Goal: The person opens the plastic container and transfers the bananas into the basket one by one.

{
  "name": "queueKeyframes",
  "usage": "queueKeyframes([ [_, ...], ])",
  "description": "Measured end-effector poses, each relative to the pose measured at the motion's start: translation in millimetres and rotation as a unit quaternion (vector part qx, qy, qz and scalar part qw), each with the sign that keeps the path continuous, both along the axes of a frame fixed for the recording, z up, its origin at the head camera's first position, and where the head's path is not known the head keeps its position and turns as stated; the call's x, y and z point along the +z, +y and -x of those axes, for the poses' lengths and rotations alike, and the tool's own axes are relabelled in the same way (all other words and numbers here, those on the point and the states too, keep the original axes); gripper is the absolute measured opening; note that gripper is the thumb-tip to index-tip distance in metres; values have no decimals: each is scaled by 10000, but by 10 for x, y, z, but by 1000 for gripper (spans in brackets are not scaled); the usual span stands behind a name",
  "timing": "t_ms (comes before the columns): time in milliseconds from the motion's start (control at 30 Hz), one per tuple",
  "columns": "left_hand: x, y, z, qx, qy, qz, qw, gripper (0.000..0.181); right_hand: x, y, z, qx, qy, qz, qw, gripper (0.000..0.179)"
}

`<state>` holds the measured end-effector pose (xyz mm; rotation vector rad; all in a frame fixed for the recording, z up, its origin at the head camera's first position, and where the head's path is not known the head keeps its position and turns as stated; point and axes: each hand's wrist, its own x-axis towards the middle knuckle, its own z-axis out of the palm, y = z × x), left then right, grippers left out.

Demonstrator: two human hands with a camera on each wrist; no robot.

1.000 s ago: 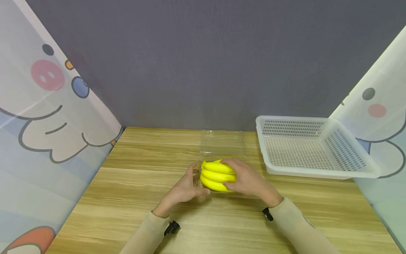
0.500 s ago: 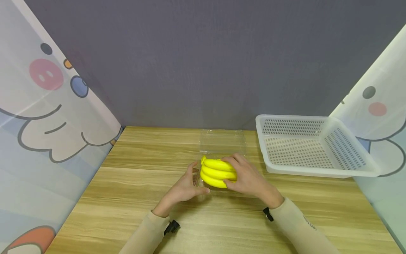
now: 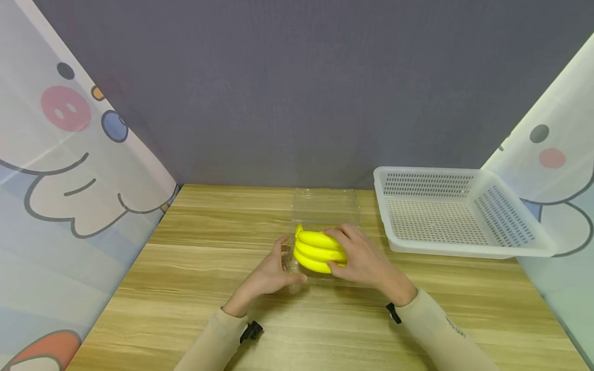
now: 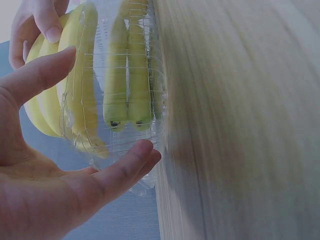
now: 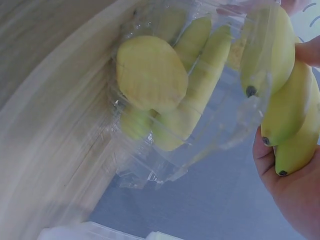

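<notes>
Over the last second the bunch of bananas (image 3: 317,251) has shifted slightly upward or away in the head view, its stem end included, while the left hand (image 3: 268,274) has barely stirred. For the work in hand this suggests – judging by the wrist views too – that the bunch is at the mouth of the clear container (image 5: 240,127), mostly above its rim, rather than settled among the yellow fruit (image 5: 152,72) inside. The right hand (image 3: 364,258) reaches in from its own side and grips the bunch's right end, thumb on the near side and fingers over the far one. The left hand is spread wide, thumb well apart from the fingers, about the container's left end (whether it presses the plastic cannot be told), with no clear hold on anything. Beyond the bunch lies the clear lid (image 3: 325,207), with the white basket (image 3: 471,251) off to the right
</notes>
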<state>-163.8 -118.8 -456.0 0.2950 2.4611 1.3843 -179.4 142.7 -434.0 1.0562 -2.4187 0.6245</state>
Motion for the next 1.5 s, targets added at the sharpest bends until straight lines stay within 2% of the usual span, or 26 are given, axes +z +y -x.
queueKeyframes([
  [467,7,11,20,13,-50,21,10000,116,110,68,10,72,552,-61,9984,65],
  [767,6,-8,20,48,-63,24,10000,117,175,91,12,57,331,1,9994,65],
  [1033,14,-4,15,54,-41,128,9999,118,240,172,44,-90,414,146,9990,65],
  [1500,20,-1,7,85,-76,107,9999,117,418,296,60,-335,307,472,9979,67],
])
